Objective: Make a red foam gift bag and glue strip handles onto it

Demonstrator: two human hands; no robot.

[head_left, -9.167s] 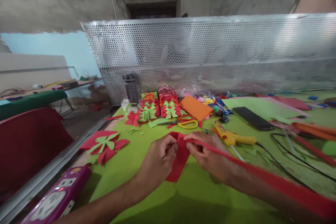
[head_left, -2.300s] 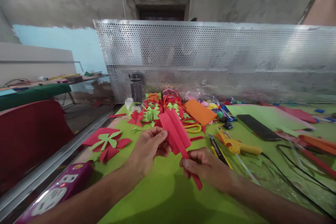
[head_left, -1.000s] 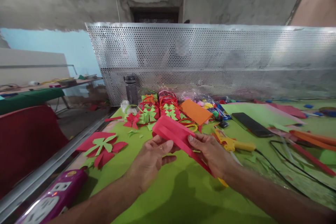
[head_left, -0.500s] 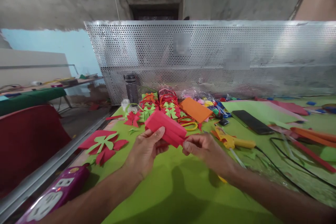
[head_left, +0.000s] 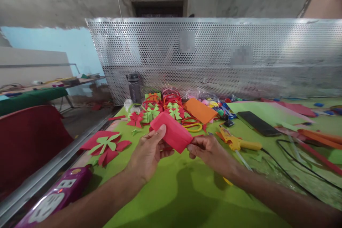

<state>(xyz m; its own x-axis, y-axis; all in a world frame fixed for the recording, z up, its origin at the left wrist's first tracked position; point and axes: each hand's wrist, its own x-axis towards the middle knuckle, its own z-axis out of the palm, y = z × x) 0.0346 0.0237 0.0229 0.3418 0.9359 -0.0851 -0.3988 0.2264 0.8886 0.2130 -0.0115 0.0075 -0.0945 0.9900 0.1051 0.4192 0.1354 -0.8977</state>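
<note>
A folded red paper piece point(head_left: 172, 133) is held up above the green table point(head_left: 171, 192) between both my hands. My left hand point(head_left: 148, 153) pinches its near-left edge with the thumb on top. My right hand point(head_left: 208, 149) pinches its lower right corner. Behind the paper lie several red and green paper bows point(head_left: 152, 112) and red paper rings point(head_left: 171, 98).
A yellow glue gun point(head_left: 236, 142) lies right of my right hand, with black cables point(head_left: 296, 164) beyond it. A black phone point(head_left: 258, 123), an orange sheet point(head_left: 200, 110), a dark bottle point(head_left: 133, 87) and a perforated metal screen point(head_left: 213, 57) stand further back. A purple power strip point(head_left: 50, 203) sits near left.
The long red strip has been folded up into a compact flat piece. Both hands have kept hold of it and turned its flat face toward me.
</note>
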